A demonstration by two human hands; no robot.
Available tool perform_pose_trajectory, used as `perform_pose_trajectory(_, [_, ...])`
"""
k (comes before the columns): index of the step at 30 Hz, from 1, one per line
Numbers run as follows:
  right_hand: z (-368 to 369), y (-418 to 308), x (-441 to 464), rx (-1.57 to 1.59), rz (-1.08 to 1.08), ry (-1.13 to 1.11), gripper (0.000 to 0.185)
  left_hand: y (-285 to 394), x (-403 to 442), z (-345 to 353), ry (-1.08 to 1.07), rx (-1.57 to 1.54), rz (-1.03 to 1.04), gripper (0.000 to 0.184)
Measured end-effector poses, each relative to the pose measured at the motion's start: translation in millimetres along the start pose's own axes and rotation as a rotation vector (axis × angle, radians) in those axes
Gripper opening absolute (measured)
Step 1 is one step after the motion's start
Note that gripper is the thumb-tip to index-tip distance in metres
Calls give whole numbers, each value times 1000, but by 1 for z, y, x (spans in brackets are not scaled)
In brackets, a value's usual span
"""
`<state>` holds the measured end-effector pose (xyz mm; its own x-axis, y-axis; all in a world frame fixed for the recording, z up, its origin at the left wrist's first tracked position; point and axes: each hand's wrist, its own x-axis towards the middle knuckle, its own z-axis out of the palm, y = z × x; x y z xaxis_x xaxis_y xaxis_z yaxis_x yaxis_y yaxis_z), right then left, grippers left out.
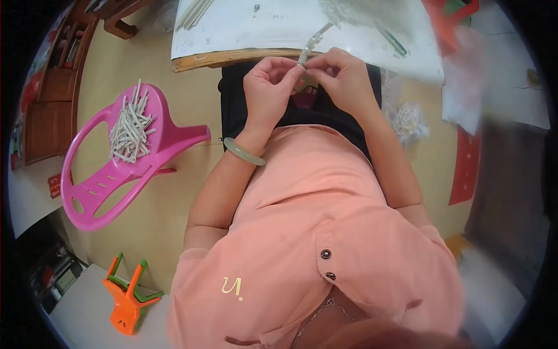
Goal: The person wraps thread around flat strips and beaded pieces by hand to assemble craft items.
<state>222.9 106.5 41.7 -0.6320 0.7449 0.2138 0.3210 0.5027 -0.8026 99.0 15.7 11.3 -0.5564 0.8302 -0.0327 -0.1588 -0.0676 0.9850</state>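
A short strand of clear, shiny beads [308, 50] rises from between my fingertips at the table's front edge, its grey flat end pointing up and right. My left hand [271, 86] pinches the strand's lower end between thumb and fingers; a pale bangle [244, 152] circles that wrist. Close beside it, my right hand [342, 77] is closed, thumb and forefinger pressed together at the same lower end. The fingertips hide what exactly sits between them. Over the tabletop lies a white sheet [273, 26], with a heap of clear beads [337, 10] at its far side.
On my left stands a pink plastic chair [104, 215] bearing a pile of thin whitish strips [132, 131]. A small orange-green chair [125, 308] is lower left. A pen [393, 42] lies on the sheet. A clear plastic bag [408, 122] lies right of my legs.
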Motion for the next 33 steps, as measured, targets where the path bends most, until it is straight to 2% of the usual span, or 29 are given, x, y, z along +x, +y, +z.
perform_pose_trajectory(6, [-1, 2, 0, 12, 15, -14, 13, -2, 0, -1, -13, -3, 20, 13])
perform_pose_trajectory(13, [5, 13, -3, 55, 21, 15, 12, -6, 2, -4, -48, 153, 168, 9])
perform_pose_trajectory(15, [9, 22, -3, 288, 168, -38, 11, -9, 5, -6, -72, 189, 231, 8])
perform_pose_trajectory(16, [9, 23, -1, 288, 157, -35, 11, -10, 5, -6, -69, 230, 270, 8])
perform_pose_trajectory(18, [7, 23, 4, 349, 214, -100, 10, -6, 7, -7, -63, 274, 325, 9])
perform_pose_trajectory(19, [2, 27, 10, 284, 205, -193, 16, -3, 8, -7, -58, 377, 371, 9])
perform_pose_trajectory(20, [-1, 29, 19, 283, 191, -187, 16, 1, 11, -7, -53, 480, 416, 8])
perform_pose_trajectory(23, [-15, 26, 49, 486, 204, -400, 28, 13, 33, -3, 11, 673, 619, 5])
perform_pose_trajectory(24, [-15, 26, 60, 482, 192, -399, 28, 17, 42, -2, 45, 742, 704, 4])
perform_pose_trajectory(27, [-1, 29, 84, 499, 282, -216, 26, 11, 71, 1, 61, 830, 734, 3])
perform_pose_trajectory(28, [4, 32, 85, 500, 277, -216, 26, 5, 76, 2, 57, 884, 747, 2])
perform_pose_trajectory(30, [11, 37, 87, 508, 435, -158, 24, -4, 78, 6, 80, 823, 703, 2])
perform_pose_trajectory(33, [16, 41, 81, 517, 421, -134, 23, -12, 70, 6, 105, 803, 674, 2])
